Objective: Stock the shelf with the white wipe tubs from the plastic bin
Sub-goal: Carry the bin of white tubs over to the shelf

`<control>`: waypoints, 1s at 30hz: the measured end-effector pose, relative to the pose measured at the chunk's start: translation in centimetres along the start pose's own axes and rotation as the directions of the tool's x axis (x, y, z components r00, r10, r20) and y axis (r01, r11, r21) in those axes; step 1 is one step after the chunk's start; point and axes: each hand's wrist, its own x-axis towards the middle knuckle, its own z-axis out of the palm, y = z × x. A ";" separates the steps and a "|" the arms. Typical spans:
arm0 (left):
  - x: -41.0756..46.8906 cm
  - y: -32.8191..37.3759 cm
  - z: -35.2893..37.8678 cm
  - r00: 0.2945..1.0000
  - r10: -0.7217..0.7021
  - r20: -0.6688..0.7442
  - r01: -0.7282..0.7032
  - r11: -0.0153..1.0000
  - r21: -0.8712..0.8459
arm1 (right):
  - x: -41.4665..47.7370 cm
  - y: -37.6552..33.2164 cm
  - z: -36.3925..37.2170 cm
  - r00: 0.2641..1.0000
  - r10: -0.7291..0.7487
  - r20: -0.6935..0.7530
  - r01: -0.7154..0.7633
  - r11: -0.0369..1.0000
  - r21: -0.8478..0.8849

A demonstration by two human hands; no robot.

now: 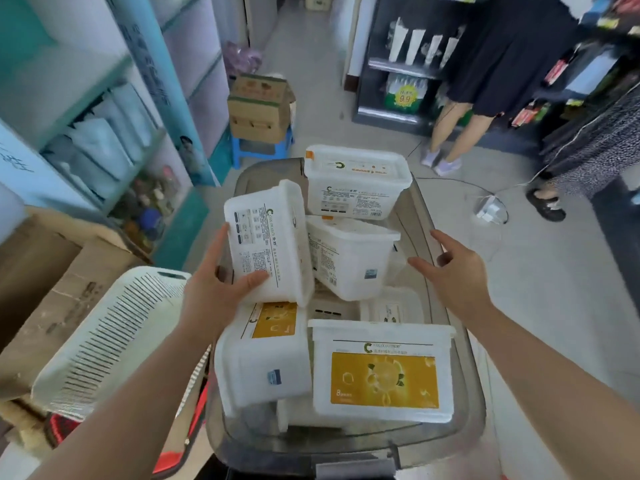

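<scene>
The left hand (221,289) is gripping one tilted white wipe tub (268,242) above the tubs piled in the plastic bin (446,261), while the right hand (453,271) is hovering spread, holding nothing.

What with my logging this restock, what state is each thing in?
plastic bin: lidless, tubs heaped inside.
left hand: grips the held tub.
held tub: tilted, raised above the heap.
right hand: open, holds nothing, over the plastic bin.
far tub: upright atop the heap, lid shut.
slotted basket: tilted, beside the plastic bin.
</scene>
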 end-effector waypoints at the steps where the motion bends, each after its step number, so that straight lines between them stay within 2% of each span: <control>1: 1.8 0.7 0.7 1.000 -0.001 -0.017 0.001 1.000 -0.004 | 2.7 -0.4 0.1 1.000 -0.021 0.009 0.021 1.000 0.001; 7: 13.8 4.3 3.8 0.997 -0.010 -0.079 0.006 0.999 -0.052 | 17.8 -3.0 2.1 0.991 -0.126 0.044 0.127 0.991 -0.028; 13: 27.3 8.3 5.1 0.996 0.001 -0.091 -0.007 0.998 -0.067 | 31.7 -6.3 5.4 0.987 -0.151 0.054 0.153 0.987 -0.043; 20: 41.9 13.0 5.5 0.991 -0.076 -0.111 0.073 0.997 -0.026 | 47.0 -10.9 9.2 0.984 -0.155 0.091 0.156 0.988 -0.005; 30: 62.2 17.0 7.2 0.957 -0.187 -0.220 0.170 0.981 -0.091 | 69.7 -17.8 18.0 0.953 -0.224 0.205 0.219 0.975 0.046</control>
